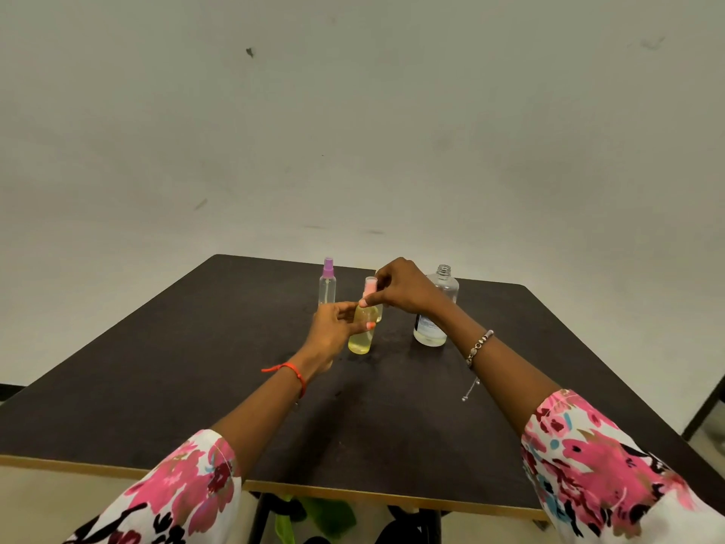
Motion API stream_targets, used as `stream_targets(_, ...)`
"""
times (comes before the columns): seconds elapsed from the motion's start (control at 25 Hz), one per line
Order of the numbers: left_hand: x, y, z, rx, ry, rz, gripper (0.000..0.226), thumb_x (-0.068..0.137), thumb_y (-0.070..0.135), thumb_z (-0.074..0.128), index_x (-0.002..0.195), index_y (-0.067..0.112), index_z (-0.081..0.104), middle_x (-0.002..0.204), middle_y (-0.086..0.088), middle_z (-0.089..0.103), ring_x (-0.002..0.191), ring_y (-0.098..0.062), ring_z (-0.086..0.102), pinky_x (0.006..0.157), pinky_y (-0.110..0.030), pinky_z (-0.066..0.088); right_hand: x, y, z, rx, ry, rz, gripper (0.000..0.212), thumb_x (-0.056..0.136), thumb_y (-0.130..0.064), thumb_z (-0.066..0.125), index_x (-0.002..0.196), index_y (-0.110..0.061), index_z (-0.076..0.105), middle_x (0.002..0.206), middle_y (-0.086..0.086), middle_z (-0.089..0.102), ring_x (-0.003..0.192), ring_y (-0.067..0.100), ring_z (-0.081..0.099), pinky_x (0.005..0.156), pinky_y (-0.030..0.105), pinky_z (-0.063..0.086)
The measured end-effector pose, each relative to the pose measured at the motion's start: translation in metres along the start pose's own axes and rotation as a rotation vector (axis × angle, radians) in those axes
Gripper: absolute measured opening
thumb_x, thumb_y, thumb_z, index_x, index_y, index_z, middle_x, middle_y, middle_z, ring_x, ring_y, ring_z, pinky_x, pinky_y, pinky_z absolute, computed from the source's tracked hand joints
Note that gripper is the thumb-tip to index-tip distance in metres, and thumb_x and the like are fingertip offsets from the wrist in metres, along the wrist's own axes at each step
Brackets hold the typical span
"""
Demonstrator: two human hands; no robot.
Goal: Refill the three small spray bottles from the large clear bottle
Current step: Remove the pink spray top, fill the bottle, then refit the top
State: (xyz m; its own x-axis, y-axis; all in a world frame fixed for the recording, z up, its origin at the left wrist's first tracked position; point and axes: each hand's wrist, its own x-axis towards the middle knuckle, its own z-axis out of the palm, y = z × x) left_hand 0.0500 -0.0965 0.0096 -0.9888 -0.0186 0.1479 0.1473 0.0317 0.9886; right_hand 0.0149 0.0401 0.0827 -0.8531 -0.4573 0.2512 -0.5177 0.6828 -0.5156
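Sleeves (184, 488) of pink floral cloth frame the near edge of the dark, matte table (196, 367). A red thread circles my left wrist, a beaded bracelet my right. My left hand (331, 333) curls its fingers round the slim, round body of a small spray bottle (361, 335), which stands mid-table full of pale yellow liquid. My right hand (404, 286) arches above it, fingertips pinching its pink spray top (369, 285). Just behind, a second yellowish bottle (379, 314) is mostly hidden. Farther left stands a clear purple-topped bottle (327, 288). Right of my hands, the large clear bottle (439, 300) stands uncapped, holding only a shallow layer.
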Motion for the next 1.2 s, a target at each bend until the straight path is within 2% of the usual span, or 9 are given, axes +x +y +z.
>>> stream_targets(0.08,-0.001,-0.001,-0.001,-0.008,-0.005,0.004,0.043,0.075,-0.004,0.067,0.118,-0.004,0.058,0.117,-0.018,0.064,0.106,-0.020,0.061,0.079,-0.019,0.051,0.000,0.001,0.001,0.026,-0.023,-0.022,0.015,0.073,-0.017,0.075,0.073,-0.003,0.067,0.072,0.011,0.065,0.062,0.017,0.057,0.056,0.017,0.044)
stream_targets(0.24,-0.004,0.000,-0.003,-0.019,-0.057,0.010,0.044,0.077,-0.005,0.064,0.120,-0.003,0.055,0.117,-0.015,0.063,0.102,-0.016,0.060,0.070,-0.011,0.053,0.001,0.003,-0.006,0.104,-0.119,-0.051,0.026,0.075,-0.005,0.070,0.097,0.006,0.066,0.101,0.022,0.068,0.091,0.035,0.064,0.082,0.043,0.053)
stream_targets(0.4,-0.003,0.001,-0.001,-0.017,-0.062,0.007,0.042,0.079,-0.003,0.064,0.120,-0.001,0.057,0.119,-0.015,0.063,0.108,-0.019,0.060,0.080,-0.020,0.051,0.002,-0.001,-0.006,0.051,-0.079,0.005,0.029,0.074,-0.019,0.075,0.082,0.008,0.067,0.070,0.011,0.062,0.061,0.018,0.056,0.059,0.026,0.046)
stream_targets(0.52,-0.002,0.000,0.001,-0.044,-0.048,-0.001,0.041,0.078,-0.004,0.064,0.118,-0.003,0.057,0.119,-0.017,0.064,0.110,-0.022,0.060,0.087,-0.024,0.049,-0.001,-0.001,0.001,0.012,0.041,0.056,0.032,0.071,-0.030,0.076,0.064,-0.004,0.059,0.055,0.003,0.050,0.053,0.010,0.046,0.052,0.019,0.036)
stream_targets(0.64,-0.003,-0.001,0.003,-0.029,-0.051,0.002,0.041,0.078,-0.003,0.065,0.118,-0.003,0.057,0.118,-0.017,0.064,0.109,-0.021,0.060,0.090,-0.026,0.048,-0.003,-0.002,0.007,0.005,0.062,0.096,0.045,0.073,-0.041,0.072,0.053,-0.013,0.044,0.051,0.000,0.038,0.049,0.010,0.038,0.050,0.019,0.030)
stream_targets(0.72,-0.003,-0.001,0.002,0.000,-0.049,0.004,0.042,0.078,0.000,0.066,0.119,-0.003,0.057,0.118,-0.017,0.064,0.112,-0.022,0.059,0.090,-0.027,0.047,-0.002,-0.002,0.003,0.069,0.030,0.130,0.046,0.076,-0.047,0.067,0.059,-0.007,0.052,0.056,0.005,0.046,0.054,0.013,0.043,0.055,0.023,0.034)
stream_targets(0.88,-0.002,0.003,-0.002,0.007,-0.038,0.012,0.043,0.077,0.000,0.066,0.119,-0.004,0.057,0.119,-0.017,0.063,0.112,-0.023,0.059,0.088,-0.026,0.047,-0.003,0.001,-0.007,0.209,-0.060,0.068,0.024,0.081,-0.017,0.067,0.094,0.003,0.065,0.085,0.014,0.066,0.060,0.009,0.051,0.059,0.020,0.040)
stream_targets(1.04,-0.005,0.005,0.000,0.006,-0.046,0.022,0.041,0.077,-0.001,0.066,0.118,-0.004,0.058,0.118,-0.017,0.064,0.111,-0.023,0.060,0.090,-0.027,0.048,-0.004,-0.001,-0.005,0.148,-0.006,0.034,0.021,0.077,-0.021,0.071,0.071,-0.001,0.068,0.058,0.004,0.057,0.051,0.008,0.050,0.052,0.017,0.040)
stream_targets(1.2,-0.005,0.007,0.003,-0.014,-0.031,0.034,0.039,0.078,-0.002,0.065,0.116,-0.005,0.059,0.117,-0.019,0.064,0.111,-0.024,0.060,0.090,-0.027,0.048,-0.004,-0.003,0.004,0.140,0.135,0.059,0.034,0.071,-0.027,0.077,0.053,-0.013,0.052,0.052,0.000,0.051,0.047,0.008,0.047,0.047,0.015,0.036)
